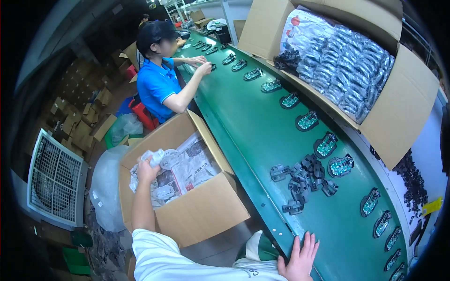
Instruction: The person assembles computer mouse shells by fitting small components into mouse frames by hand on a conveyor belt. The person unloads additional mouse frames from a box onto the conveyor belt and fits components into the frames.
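My left hand [147, 171] reaches into an open cardboard box [201, 210] on the left, its fingers closed around whitish translucent plastic parts [154, 157]. More such parts [164, 192] lie in the box, on sheets of printed newspaper [194, 161]. My right hand [300, 257] rests on the near edge of the green conveyor belt [243, 206], fingers stretched out and holding nothing. Farther along the belt sits a loose pile of dark grey plastic parts [304, 178]. Beside that pile, a row of black shells with green circuit boards [341, 166] curves along the belt.
A co-worker in a blue shirt [157, 86] handles a part at the belt's far left. A large carton [398, 107] of bagged parts [337, 65] stands at the right. Small black pieces [410, 180] are heaped beyond the belt. A plastic bag [108, 187] and a grille panel [56, 180] stand left.
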Demonstrator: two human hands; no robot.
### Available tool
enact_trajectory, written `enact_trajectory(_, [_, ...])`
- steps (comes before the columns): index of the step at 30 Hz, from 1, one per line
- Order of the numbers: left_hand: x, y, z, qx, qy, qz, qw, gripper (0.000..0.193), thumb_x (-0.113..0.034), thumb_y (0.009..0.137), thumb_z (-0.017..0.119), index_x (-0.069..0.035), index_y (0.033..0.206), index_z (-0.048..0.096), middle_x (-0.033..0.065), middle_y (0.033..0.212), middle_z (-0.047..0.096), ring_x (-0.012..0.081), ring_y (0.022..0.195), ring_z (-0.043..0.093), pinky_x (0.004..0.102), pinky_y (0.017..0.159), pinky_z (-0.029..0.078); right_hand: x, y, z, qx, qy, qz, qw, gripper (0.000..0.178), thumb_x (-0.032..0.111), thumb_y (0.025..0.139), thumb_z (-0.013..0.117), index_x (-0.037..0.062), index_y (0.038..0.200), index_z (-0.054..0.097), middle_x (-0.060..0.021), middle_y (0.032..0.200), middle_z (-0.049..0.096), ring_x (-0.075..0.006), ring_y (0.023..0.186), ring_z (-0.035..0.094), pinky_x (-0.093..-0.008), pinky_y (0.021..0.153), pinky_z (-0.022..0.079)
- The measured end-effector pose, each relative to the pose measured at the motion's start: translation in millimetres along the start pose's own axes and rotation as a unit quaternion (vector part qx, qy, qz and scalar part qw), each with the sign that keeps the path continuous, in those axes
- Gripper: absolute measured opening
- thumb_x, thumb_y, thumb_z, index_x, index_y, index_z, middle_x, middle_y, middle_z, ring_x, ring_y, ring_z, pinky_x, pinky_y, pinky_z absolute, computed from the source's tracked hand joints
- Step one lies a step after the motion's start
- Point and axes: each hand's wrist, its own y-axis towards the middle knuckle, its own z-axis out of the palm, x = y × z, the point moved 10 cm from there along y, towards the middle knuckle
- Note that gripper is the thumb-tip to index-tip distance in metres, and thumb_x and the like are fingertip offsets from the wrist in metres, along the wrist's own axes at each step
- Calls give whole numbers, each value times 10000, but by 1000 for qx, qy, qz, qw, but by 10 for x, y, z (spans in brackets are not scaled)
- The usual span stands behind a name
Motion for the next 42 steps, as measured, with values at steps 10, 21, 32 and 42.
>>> enact_trajectory(10, [-3293,-803,-972,-196,-204,427,859,607,-200,718,827,-136,1312,722,251,1445,580,410,1387,519,458,1140,470,-33,-80,-27,-24,44,6,999,839,327,818,767,-50,1496,447,-338,1620,276,-525,1505,255,-623,1245,196])
enact_trajectory(21, [-4495,-438,117,53,-35,350,934,793,-449,834,807,-359,1551,480,278,1677,187,493,1362,500,512,1041,542,-108,-128,-96,-73,99,36,992,635,274,778,764,10,1342,639,-298,1555,436,-511,1471,366,-645,1206,252])
enact_trajectory(32, [-3162,-744,-714,-202,-233,373,875,331,-295,867,756,-47,1086,736,207,1186,684,384,1109,661,481,942,553,-4,-52,-98,-72,101,-12,992,530,213,877,721,2,1350,609,-306,1541,454,-530,1434,396,-623,1200,288])
enact_trajectory(42, [-382,460,1249,191,214,98,953,917,-345,804,839,-89,1569,404,203,1610,392,406,1432,454,555,1050,515,190,235,-39,-50,134,-70,987,260,121,843,712,37,1087,735,-203,1260,686,-431,1206,615,-517,1069,444])
